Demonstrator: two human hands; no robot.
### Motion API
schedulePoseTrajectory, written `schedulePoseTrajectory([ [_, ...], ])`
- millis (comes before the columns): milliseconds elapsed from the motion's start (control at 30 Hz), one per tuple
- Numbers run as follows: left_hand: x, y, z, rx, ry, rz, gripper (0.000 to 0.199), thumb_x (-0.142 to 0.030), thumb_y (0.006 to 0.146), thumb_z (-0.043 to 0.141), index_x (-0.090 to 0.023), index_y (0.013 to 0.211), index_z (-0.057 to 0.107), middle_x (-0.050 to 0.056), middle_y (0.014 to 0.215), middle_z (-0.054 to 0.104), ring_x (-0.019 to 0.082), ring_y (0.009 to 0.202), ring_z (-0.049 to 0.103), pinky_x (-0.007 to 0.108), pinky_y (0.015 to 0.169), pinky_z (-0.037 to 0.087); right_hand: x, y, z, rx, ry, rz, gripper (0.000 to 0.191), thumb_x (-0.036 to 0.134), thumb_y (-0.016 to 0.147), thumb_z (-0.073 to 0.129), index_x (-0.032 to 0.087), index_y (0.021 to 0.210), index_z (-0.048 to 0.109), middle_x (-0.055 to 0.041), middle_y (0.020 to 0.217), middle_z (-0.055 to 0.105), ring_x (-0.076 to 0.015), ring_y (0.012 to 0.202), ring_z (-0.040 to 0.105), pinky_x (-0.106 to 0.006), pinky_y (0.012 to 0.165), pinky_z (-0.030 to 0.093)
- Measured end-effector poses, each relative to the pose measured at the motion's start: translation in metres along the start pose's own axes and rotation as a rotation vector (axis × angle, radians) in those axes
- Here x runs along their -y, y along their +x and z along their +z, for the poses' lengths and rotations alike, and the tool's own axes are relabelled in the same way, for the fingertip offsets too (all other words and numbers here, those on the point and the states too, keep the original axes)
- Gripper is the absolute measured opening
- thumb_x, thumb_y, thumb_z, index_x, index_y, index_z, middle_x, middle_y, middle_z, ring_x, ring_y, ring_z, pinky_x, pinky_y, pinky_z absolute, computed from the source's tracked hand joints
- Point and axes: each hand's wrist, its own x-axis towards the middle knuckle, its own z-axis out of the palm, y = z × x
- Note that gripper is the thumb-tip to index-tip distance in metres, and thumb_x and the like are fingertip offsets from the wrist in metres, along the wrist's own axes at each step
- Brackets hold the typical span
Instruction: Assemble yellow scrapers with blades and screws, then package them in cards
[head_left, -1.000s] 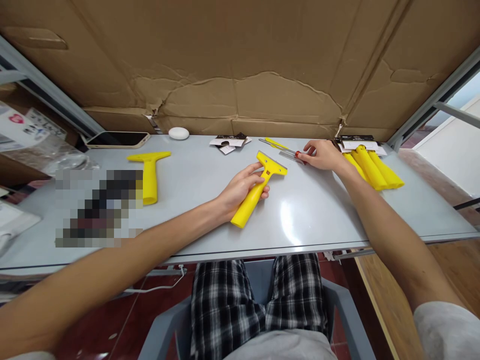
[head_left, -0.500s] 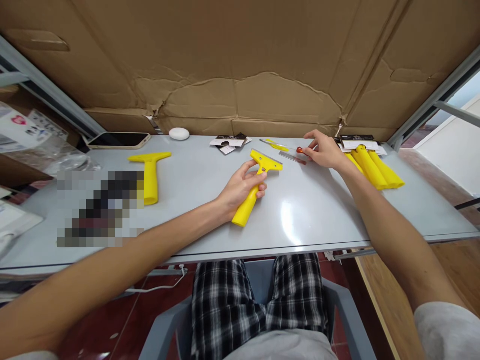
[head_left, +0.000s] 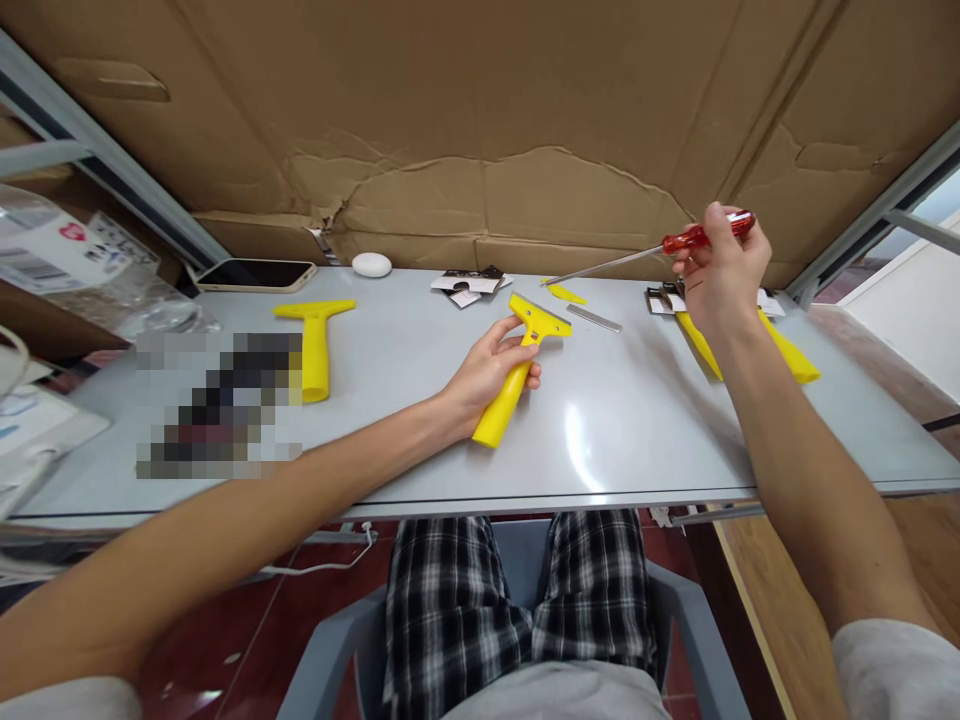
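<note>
My left hand (head_left: 495, 370) is wrapped round the neck of a yellow scraper (head_left: 504, 408), its wide head tilted up and away from me, with small screws showing on it. Raised above the table, my right hand (head_left: 727, 265) grips the red handle of a screwdriver (head_left: 611, 264), whose long metal shaft points left. Below the shaft lie a thin metal blade (head_left: 594, 319) and a small yellow plastic piece (head_left: 568, 294). Another yellow scraper (head_left: 315, 352) rests on the table to the left.
Several yellow scrapers (head_left: 789, 350) with black and white cards lie at the right, partly behind my right arm. Loose cards (head_left: 470, 285), a white oval object (head_left: 372, 265) and a phone (head_left: 257, 274) are along the back. Cardboard (head_left: 570, 100) walls off the table's (head_left: 420, 460) far side.
My right hand has lifted the screwdriver off the table and moved up and right. The left hand still holds the scraper in nearly the same place.
</note>
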Motion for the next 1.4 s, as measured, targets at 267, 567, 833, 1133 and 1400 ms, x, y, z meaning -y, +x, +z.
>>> schedulePoseTrajectory([
  [267,-0.006,-0.003,0.003,-0.022,0.022,-0.034,0.039,-0.01,0.096,0.073,-0.022,0.132,0.064,0.003,0.106,0.067,0.01,0.067,0.065,0.025,0.062,0.058,0.027,-0.023,0.017,0.012,-0.012,-0.019,0.058,0.078,0.079,0.078,0.036,0.107,0.052,-0.0016,0.098,0.075,-0.0224,0.073,0.067,-0.045,0.066,0.057],
  [567,-0.007,-0.004,0.006,-0.047,0.026,-0.057,0.042,-0.009,0.096,0.072,-0.021,0.136,0.064,0.003,0.101,0.067,0.011,0.066,0.065,0.025,0.062,0.058,0.033,-0.032,0.018,0.029,-0.091,0.029,0.06,0.086,0.08,0.078,0.041,0.115,0.058,-0.0036,0.104,0.079,-0.0308,0.09,0.073,-0.056,0.078,0.063],
  [833,-0.005,-0.004,0.004,-0.035,0.027,-0.044,0.043,-0.01,0.095,0.075,-0.022,0.135,0.065,0.003,0.103,0.067,0.011,0.067,0.066,0.025,0.062,0.059,0.029,-0.032,0.023,0.054,0.077,-0.056,0.052,0.066,0.082,0.087,0.034,0.106,0.055,-0.0008,0.094,0.073,-0.0211,0.067,0.067,-0.045,0.063,0.058],
  [1133,-0.005,-0.005,0.009,-0.094,0.047,-0.041,0.035,-0.008,0.098,0.069,-0.022,0.13,0.063,0.006,0.117,0.068,0.009,0.067,0.066,0.026,0.063,0.061,0.041,-0.045,0.023,0.088,0.026,-0.195,0.057,0.073,0.082,0.092,0.038,0.114,0.06,-0.0027,0.097,0.073,-0.0308,0.092,0.079,-0.047,0.064,0.062],
  [1400,-0.002,-0.004,0.007,-0.103,0.071,-0.017,0.034,-0.007,0.098,0.069,-0.022,0.128,0.062,0.006,0.116,0.066,0.01,0.067,0.067,0.029,0.065,0.061,0.058,-0.069,0.036,0.032,0.042,-0.55,0.037,0.057,0.096,0.089,0.043,0.125,0.069,0.0019,0.113,0.07,-0.0207,0.087,0.081,-0.038,0.062,0.066],
])
